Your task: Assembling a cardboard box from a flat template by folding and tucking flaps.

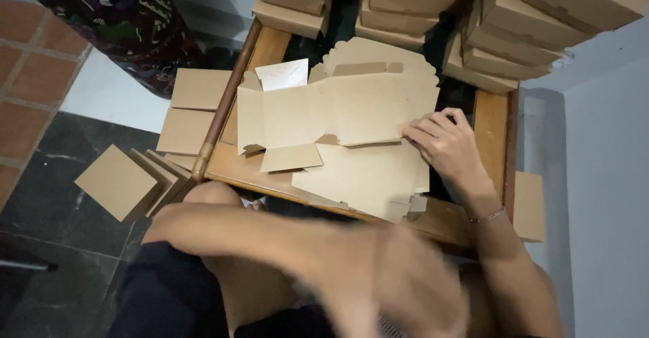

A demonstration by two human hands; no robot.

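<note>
The right hand lay at about three o'clock on the wooden desk. Its fingers were curled a little and pressed down on the right edge of a flat brown cardboard box that was not folded up. The hand touched the card but did not wrap around it. More flat cardboard sheets lay under that box, toward six o'clock.

The left hand was low in the view, near six o'clock, in front of the person's legs. It was very blurry, so I could not tell if it was open or closed, or if it held anything.

A thin bracelet sat on the right wrist.

At twelve o'clock, stacks of folded brown boxes stood at the back of the desk. At nine o'clock, down on the floor, lay a pile of flat brown cards, and more cards sat just beside the desk edge. A dark patterned cloth showed at about eleven o'clock.
</note>
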